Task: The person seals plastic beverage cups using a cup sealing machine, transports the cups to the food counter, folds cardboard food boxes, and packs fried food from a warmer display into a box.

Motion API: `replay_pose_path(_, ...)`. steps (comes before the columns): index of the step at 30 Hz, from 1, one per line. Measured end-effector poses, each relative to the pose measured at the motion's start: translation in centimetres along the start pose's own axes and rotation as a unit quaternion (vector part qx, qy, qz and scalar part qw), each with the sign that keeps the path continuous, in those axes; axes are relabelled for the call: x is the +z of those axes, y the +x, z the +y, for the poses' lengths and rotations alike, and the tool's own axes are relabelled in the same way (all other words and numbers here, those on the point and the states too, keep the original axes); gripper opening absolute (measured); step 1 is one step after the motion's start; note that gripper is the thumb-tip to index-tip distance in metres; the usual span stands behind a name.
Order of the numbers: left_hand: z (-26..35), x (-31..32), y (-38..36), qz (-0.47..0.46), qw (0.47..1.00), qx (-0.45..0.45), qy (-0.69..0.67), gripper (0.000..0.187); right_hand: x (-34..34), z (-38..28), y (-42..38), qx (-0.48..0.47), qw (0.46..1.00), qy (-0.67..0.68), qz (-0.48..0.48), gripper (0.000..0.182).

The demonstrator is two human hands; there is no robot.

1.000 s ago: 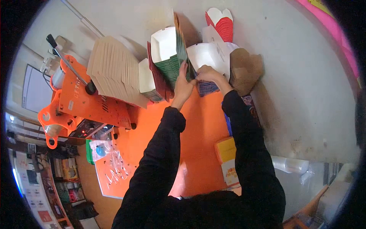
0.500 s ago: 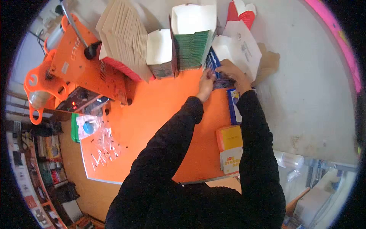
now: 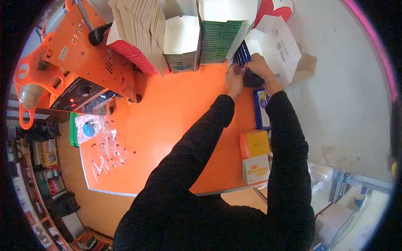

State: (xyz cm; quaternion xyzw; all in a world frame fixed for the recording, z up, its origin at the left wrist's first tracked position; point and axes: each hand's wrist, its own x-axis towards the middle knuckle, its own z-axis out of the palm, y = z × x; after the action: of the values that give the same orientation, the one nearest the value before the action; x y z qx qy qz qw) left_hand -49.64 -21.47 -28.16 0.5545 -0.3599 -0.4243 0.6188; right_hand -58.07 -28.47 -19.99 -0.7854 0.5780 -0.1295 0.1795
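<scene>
At the far right of the orange table (image 3: 167,121) stands a nested stack of paper food boxes (image 3: 253,81), dark blue outside and white inside. A tall white flap (image 3: 284,46) of the stack leans to the right. My left hand (image 3: 235,81) is at the stack's near left side, fingers curled against the box edges. My right hand (image 3: 260,67) pinches the blue side of a box from above, beside the left one. The fingertips of both hands are partly hidden among the box edges.
More nested stacks, one green (image 3: 220,42), one white-topped (image 3: 182,37) and one red (image 3: 140,58), line the back edge. An orange machine (image 3: 88,54) stands at left, near clear plastic pieces (image 3: 106,146). A blue box (image 3: 261,111) and a yellow box (image 3: 256,144) lie at right.
My view has shifted, so the stacks sit higher and further right. Both hands stay at the blue stack, the right fingers still pinching a box edge.
</scene>
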Motion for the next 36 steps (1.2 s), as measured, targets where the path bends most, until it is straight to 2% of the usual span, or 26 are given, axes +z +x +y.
replay_pose_path(2,1.2,-0.1,-0.8,0.022,0.982,0.093,0.165,0.032,-1.3,-0.9,0.0,-0.002,1.000,0.001,-0.013,0.037)
replay_pose_path(6,2.0,-0.1,-1.7,0.058,0.966,0.085,0.239,0.032,-2.6,-2.6,0.9,0.005,0.998,-0.015,-0.061,0.038)
replay_pose_path(8,2.3,-0.4,-1.3,-0.013,0.961,0.030,0.273,0.037,-3.6,-3.2,1.3,0.011,0.998,-0.024,-0.065,0.037)
replay_pose_path(11,2.3,-0.2,-1.2,0.000,0.960,0.049,0.276,0.040,-5.5,-3.9,1.7,0.009,0.995,-0.045,-0.094,0.034)
replay_pose_path(12,2.3,-0.1,-0.8,0.003,0.960,0.049,0.276,0.040,-6.1,-4.3,1.8,0.038,0.992,-0.024,-0.115,0.033)
replay_pose_path(13,2.1,-0.2,-0.3,0.012,0.949,0.116,0.294,0.043,-6.3,-4.6,1.9,0.066,0.988,-0.002,-0.138,0.032)
replay_pose_path(14,1.7,-0.4,0.0,0.021,0.933,0.181,0.311,0.046,-6.4,-4.8,1.9,0.050,0.994,-0.031,-0.091,0.030)
replay_pose_path(15,1.3,-0.9,0.2,0.025,0.933,0.178,0.312,0.046,-7.4,-4.7,1.8,-0.010,0.997,0.031,-0.073,0.028)
replay_pose_path(16,2.7,-2.0,-0.3,-0.052,0.944,0.063,0.321,0.048,-9.1,-4.6,1.6,-0.069,0.992,0.092,-0.057,0.026)
replay_pose_path(17,3.5,-2.6,-0.6,-0.125,0.937,-0.054,0.320,0.049,-13.3,-6.1,1.5,-0.045,0.989,0.098,-0.097,0.028)
replay_pose_path(18,1.8,-2.4,0.4,-0.121,0.938,-0.059,0.319,0.049,-17.4,-7.7,1.4,-0.021,0.985,0.103,-0.137,0.031)
replay_pose_path(20,-3.8,-1.8,2.5,-0.067,0.946,0.203,0.246,0.050,-22.0,-6.2,1.9,-0.056,0.987,0.120,-0.089,0.032)
replay_pose_path(21,1.4,-3.5,1.7,-0.223,0.946,0.088,0.219,0.042,-24.2,-5.5,2.1,-0.074,0.987,0.127,-0.065,0.033)
replay_pose_path(22,4.1,-4.9,1.3,-0.305,0.918,0.066,0.244,0.048,-25.6,-4.9,1.1,-0.044,0.988,0.149,-0.012,0.035)
replay_pose_path(24,9.2,-8.5,0.8,-0.394,0.846,0.116,0.341,0.060,-27.7,-4.7,-1.2,0.011,0.976,0.193,0.102,0.039)
replay_pose_path(25,11.6,-10.8,-0.2,-0.407,0.813,0.148,0.389,0.066,-28.0,-8.5,-4.0,0.045,0.986,0.154,0.052,0.029)
replay_pose_path(26,12.7,-13.4,-2.5,-0.397,0.784,0.182,0.442,0.065,-28.3,-12.0,-7.4,0.073,0.991,0.113,0.006,0.023)
replay_pose_path(27,13.8,-16.1,-4.7,-0.384,0.751,0.216,0.492,0.064,-29.4,-10.3,-9.2,0.003,0.986,0.165,-0.037,0.039)
replay_pose_path(28,14.2,-18.8,-8.5,-0.386,0.748,0.132,0.523,0.070,-28.3,-11.9,-12.4,-0.021,0.976,0.212,0.043,0.041)
replay_pose_path(29,17.0,-19.6,-13.2,-0.392,0.708,0.018,0.587,0.085,-28.3,-10.8,-14.6,-0.032,0.975,0.215,0.040,0.041)
replay_pose_path(30,15.0,-19.9,-16.1,-0.399,0.641,-0.069,0.653,0.095,-28.5,-8.9,-16.4,0.015,0.978,0.199,0.057,0.043)
replay_pose_path(31,13.7,-20.2,-19.2,-0.394,0.640,-0.056,0.658,0.095,-28.7,-7.2,-17.8,0.062,0.978,0.184,0.074,0.046)
replay_pose_path(32,12.4,-20.7,-21.7,-0.385,0.638,-0.042,0.666,0.095,-28.0,-7.2,-19.1,0.061,0.980,0.172,0.084,0.046)
replay_pose_path(33,10.1,-21.1,-23.6,-0.332,0.644,0.022,0.689,0.092,-27.4,-7.3,-20.5,0.062,0.981,0.160,0.094,0.046)
replay_pose_path(34,8.0,-21.3,-24.6,-0.275,0.642,0.086,0.710,0.089,-26.8,-7.6,-21.6,0.034,0.986,0.145,0.077,0.047)
replay_pose_path(36,5.8,-21.6,-24.7,-0.222,0.661,0.154,0.700,0.076,-25.5,-8.7,-24.1,-0.007,0.991,0.115,0.061,0.046)
